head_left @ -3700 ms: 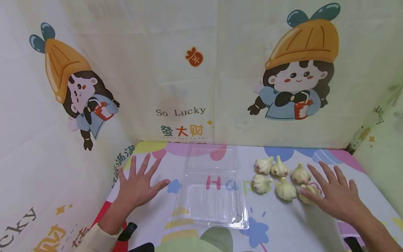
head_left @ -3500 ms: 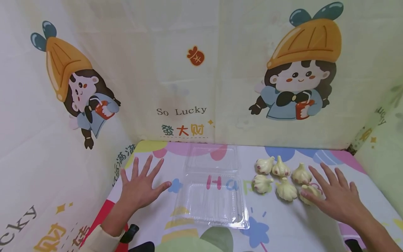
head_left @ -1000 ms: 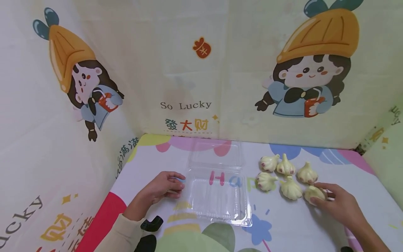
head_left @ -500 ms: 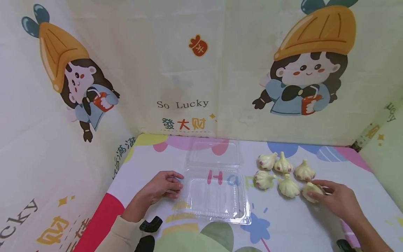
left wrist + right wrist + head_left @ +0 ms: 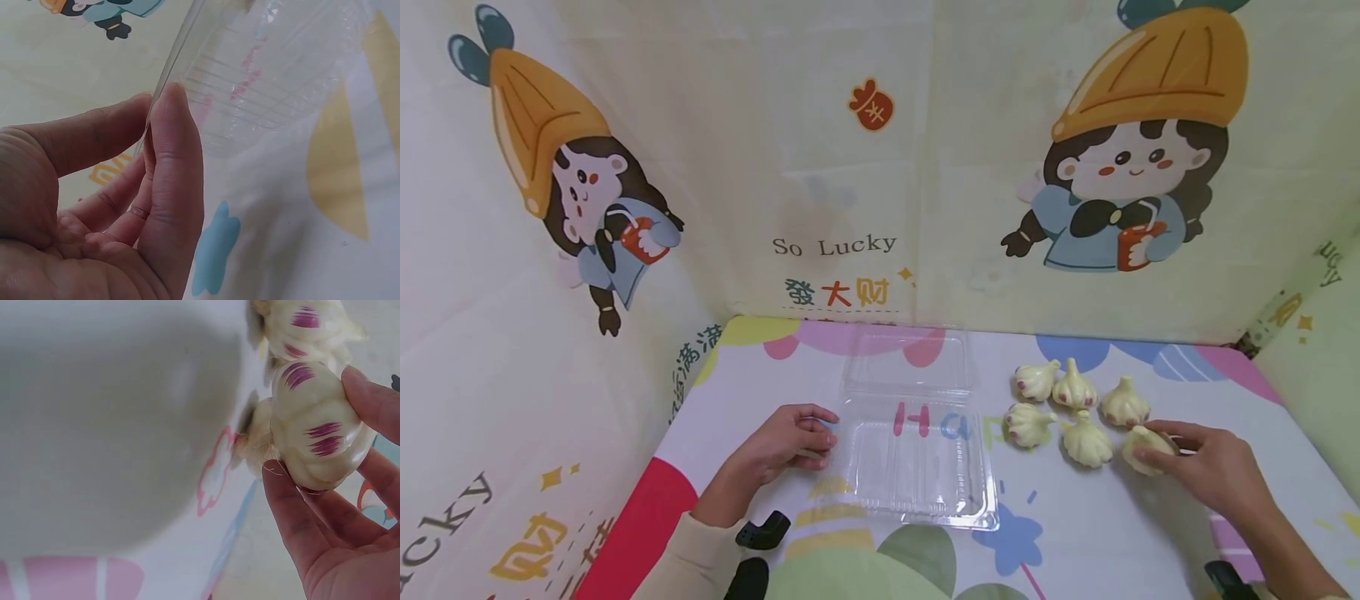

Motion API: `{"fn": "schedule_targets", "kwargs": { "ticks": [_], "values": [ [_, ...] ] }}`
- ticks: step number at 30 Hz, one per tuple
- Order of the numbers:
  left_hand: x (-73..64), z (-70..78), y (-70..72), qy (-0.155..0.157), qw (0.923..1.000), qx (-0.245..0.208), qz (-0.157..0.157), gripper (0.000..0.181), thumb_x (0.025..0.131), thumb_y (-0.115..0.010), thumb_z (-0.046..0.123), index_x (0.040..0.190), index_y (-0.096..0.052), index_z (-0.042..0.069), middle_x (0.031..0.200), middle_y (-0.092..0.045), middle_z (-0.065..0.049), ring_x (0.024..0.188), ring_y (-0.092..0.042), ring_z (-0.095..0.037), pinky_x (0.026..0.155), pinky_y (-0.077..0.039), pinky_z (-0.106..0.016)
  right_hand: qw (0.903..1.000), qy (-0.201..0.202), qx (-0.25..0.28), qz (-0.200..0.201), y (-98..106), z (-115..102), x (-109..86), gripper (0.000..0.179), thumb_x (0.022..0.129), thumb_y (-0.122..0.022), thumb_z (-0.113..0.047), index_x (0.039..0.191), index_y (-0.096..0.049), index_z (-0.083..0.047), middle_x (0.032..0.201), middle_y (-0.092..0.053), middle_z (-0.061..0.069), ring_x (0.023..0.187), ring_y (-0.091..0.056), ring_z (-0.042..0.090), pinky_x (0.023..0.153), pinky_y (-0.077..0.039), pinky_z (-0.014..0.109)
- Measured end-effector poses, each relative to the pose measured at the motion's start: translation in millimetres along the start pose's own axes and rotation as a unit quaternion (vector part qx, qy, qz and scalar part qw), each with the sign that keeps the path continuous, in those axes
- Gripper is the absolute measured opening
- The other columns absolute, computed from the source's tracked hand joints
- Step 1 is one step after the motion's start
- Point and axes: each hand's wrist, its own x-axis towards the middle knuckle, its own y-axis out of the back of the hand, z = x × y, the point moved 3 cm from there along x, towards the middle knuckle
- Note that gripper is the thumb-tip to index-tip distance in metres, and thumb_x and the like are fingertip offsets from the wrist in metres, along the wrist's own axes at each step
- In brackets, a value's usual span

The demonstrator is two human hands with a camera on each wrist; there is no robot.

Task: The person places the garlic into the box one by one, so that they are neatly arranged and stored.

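Note:
My left hand (image 5: 793, 442) pinches the left rim of a clear plastic clamshell box (image 5: 917, 475); in the left wrist view the thumb and a finger hold the thin box edge (image 5: 164, 75) between them. The box lies open, its lid (image 5: 910, 362) folded back toward the wall. At the right, my right hand (image 5: 1217, 467) grips the nearest garlic bulb (image 5: 1146, 451) between thumb and fingers. Close up in the right wrist view, that bulb (image 5: 319, 425) is cream with purple streaks. Several other garlic bulbs (image 5: 1087, 442) sit just left of and behind it.
A patterned cloth (image 5: 1075, 533) covers the table. A printed curtain (image 5: 955, 192) hangs along its back and sides. Black wrist straps show at the left wrist (image 5: 763, 530) and at the right (image 5: 1228, 579).
Both hands were spread wide above the table. The left has since moved in and pinched the box rim, and the right has taken hold of the nearest garlic bulb.

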Motion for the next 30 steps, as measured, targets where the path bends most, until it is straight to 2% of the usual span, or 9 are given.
{"fn": "schedule_targets", "kwargs": {
  "ticks": [10, 16, 19, 20, 22, 23, 26, 27, 30],
  "values": [
    [-1.1, 1.7, -1.2, -0.009, 0.9999, -0.011, -0.004, 0.041, 0.094, -0.075, 0.005, 0.131, -0.06, -0.005, 0.085, -0.068, -0.002, 0.066, -0.067, -0.015, 0.065, -0.063, -0.028, 0.9997, 0.012, 0.011, 0.019, 5, -6, 1.1, 0.061, 0.083, -0.087, -0.044, 0.124, -0.074, -0.001, 0.114, -0.073, 0.033, 0.102, -0.07, 0.051, 0.059, -0.046, 0.022],
    [-0.7, 2.1, -1.2, -0.016, 0.9997, -0.017, -0.005, 0.042, 0.094, -0.075, 0.004, 0.131, -0.059, -0.006, 0.085, -0.068, -0.002, 0.065, -0.067, -0.014, 0.064, -0.063, -0.027, 0.9993, 0.016, 0.024, 0.026, 8, -11, 1.7, 0.061, 0.082, -0.088, -0.044, 0.123, -0.075, -0.001, 0.124, -0.068, 0.036, 0.106, -0.068, 0.055, 0.059, -0.046, 0.022],
    [0.0, 2.5, -1.9, -0.014, 0.9998, -0.017, -0.004, 0.042, 0.093, -0.076, 0.004, 0.131, -0.059, -0.006, 0.085, -0.068, -0.003, 0.065, -0.067, -0.015, 0.064, -0.063, -0.027, 0.9991, 0.015, 0.027, 0.028, 10, -12, -0.2, 0.059, 0.082, -0.088, -0.045, 0.122, -0.076, -0.003, 0.125, -0.069, 0.034, 0.089, -0.075, 0.021, 0.059, -0.047, 0.021],
    [0.1, 2.5, -2.1, -0.014, 0.9998, -0.017, -0.004, 0.042, 0.093, -0.076, 0.004, 0.131, -0.059, -0.006, 0.085, -0.068, -0.003, 0.065, -0.067, -0.015, 0.064, -0.063, -0.027, 0.9991, 0.016, 0.028, 0.029, 10, -14, -0.6, 0.059, 0.081, -0.089, -0.044, 0.122, -0.076, -0.004, 0.125, -0.069, 0.033, 0.087, -0.073, 0.016, 0.058, -0.047, 0.021],
    [0.6, 2.5, -2.5, -0.012, 0.9998, -0.017, -0.002, 0.042, 0.093, -0.075, 0.004, 0.131, -0.059, -0.005, 0.085, -0.068, -0.003, 0.065, -0.067, -0.015, 0.064, -0.063, -0.027, 0.9989, 0.02, 0.031, 0.03, 12, -16, -1.9, 0.058, 0.081, -0.089, -0.044, 0.122, -0.077, -0.004, 0.125, -0.069, 0.032, 0.08, -0.06, -0.01, 0.058, -0.048, 0.02],
    [0.7, 2.4, -2.6, -0.011, 0.9998, -0.017, -0.002, 0.042, 0.093, -0.075, 0.004, 0.131, -0.059, -0.005, 0.085, -0.068, -0.003, 0.065, -0.066, -0.015, 0.064, -0.063, -0.027, 0.9989, 0.02, 0.031, 0.029, 13, -18, -2.3, 0.058, 0.081, -0.089, -0.044, 0.122, -0.077, -0.005, 0.126, -0.069, 0.032, 0.079, -0.053, -0.017, 0.058, -0.048, 0.02],
    [1.0, 1.8, -2.5, -0.01, 0.9998, -0.018, 0.0, 0.042, 0.093, -0.075, 0.004, 0.131, -0.06, -0.005, 0.085, -0.068, -0.002, 0.065, -0.066, -0.015, 0.064, -0.063, -0.027, 0.9989, 0.021, 0.032, 0.025, 14, -24, -2.9, 0.059, 0.082, -0.088, -0.044, 0.124, -0.076, -0.005, 0.129, -0.067, 0.033, 0.087, -0.073, 0.009, 0.058, -0.049, 0.022],
    [1.1, 1.7, -2.4, -0.01, 0.9998, -0.019, 0.001, 0.042, 0.093, -0.075, 0.004, 0.131, -0.06, -0.005, 0.085, -0.068, -0.002, 0.065, -0.066, -0.015, 0.064, -0.063, -0.027, 0.9991, 0.019, 0.033, 0.021, 15, -26, -3.0, 0.06, 0.083, -0.087, -0.045, 0.125, -0.075, -0.004, 0.13, -0.066, 0.034, 0.09, -0.074, 0.013, 0.059, -0.049, 0.023],
    [1.7, 1.5, -2.8, -0.011, 0.9997, -0.02, -0.001, 0.042, 0.093, -0.076, 0.004, 0.131, -0.06, -0.005, 0.084, -0.068, -0.002, 0.065, -0.067, -0.015, 0.064, -0.062, -0.027, 0.9992, 0.016, 0.032, 0.016, 15, -30, -3.4, 0.062, 0.084, -0.086, -0.046, 0.127, -0.074, -0.003, 0.132, -0.064, 0.035, 0.109, -0.068, 0.052, 0.059, -0.049, 0.024]
  ]
}}
